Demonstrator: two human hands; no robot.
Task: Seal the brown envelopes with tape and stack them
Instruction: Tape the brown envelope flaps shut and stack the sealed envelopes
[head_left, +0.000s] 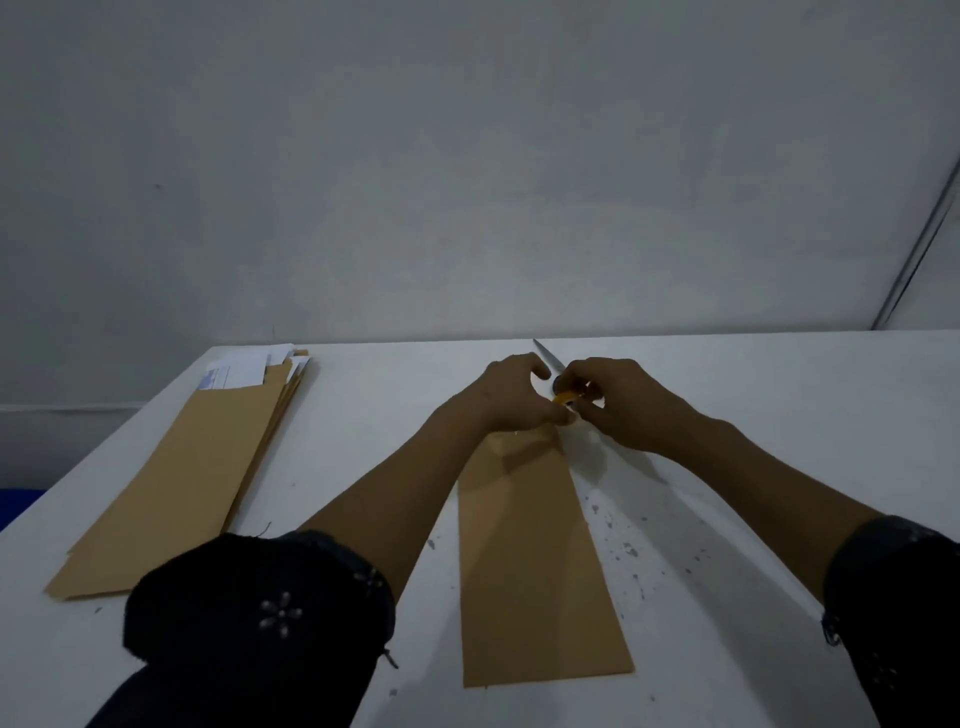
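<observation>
While both hands are working at the far end of the single brown envelope (535, 566), it is lying flat on the white table (753, 415), long axis running near to far, centre-right of the scene. The left hand (511, 395) is curling its fingers down onto the envelope's far flap edge, pinning it. The right hand (618, 405) is pinching something small and orange-yellow (567, 397), probably the tape roll or its core; too small and shadowed to be sure. Just beyond the hands a thin metal blade or scissors tip (545, 356) is poking out on the table.

To the far left, well apart, the stack of brown envelopes (192, 467) is sitting fanned slightly, with white papers (244, 366) sticking out of the far end.

Handling judgement: the envelope is looking light, thin and flexible. It will probably slide on the smooth tabletop if not pinned, and buckle if lifted by one corner. Best hold is flat fingers pressing the flap near the seam while taping, then gripping a long edge or both short ends to carry it to the stack. Tape is likely sticky and prone to folding on itself, so keeping it taut between pinch points matters. The blade is sitting close to the fingers, so care is needed there.
</observation>
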